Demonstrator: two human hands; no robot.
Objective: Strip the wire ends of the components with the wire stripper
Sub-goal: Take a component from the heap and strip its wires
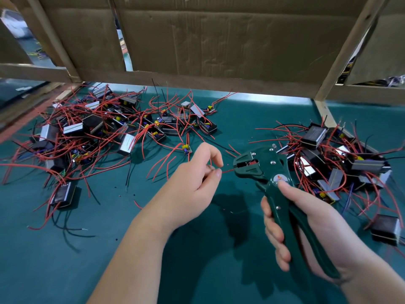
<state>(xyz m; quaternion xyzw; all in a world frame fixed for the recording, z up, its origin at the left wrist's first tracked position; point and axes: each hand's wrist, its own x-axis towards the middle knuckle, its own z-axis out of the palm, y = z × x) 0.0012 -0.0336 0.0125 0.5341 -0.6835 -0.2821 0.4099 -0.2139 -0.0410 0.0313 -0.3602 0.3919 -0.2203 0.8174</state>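
My right hand [306,229] grips the handles of a dark green wire stripper [274,185], its jaws pointing left. My left hand [192,185] pinches a thin red wire [228,171] between thumb and fingers, and the wire's tip reaches the stripper's jaws [241,166]. The wire leads back toward a small component with yellow parts [186,149] on the green mat. A big heap of black and silver components with red and black wires [105,130] lies at the left. A second heap [341,163] lies at the right.
A green mat [109,249] covers the table. A cardboard wall on a wooden frame [219,40] stands behind the heaps. One black component [63,194] lies apart at the left, another [385,231] near the right edge. Small bits of insulation dot the mat.
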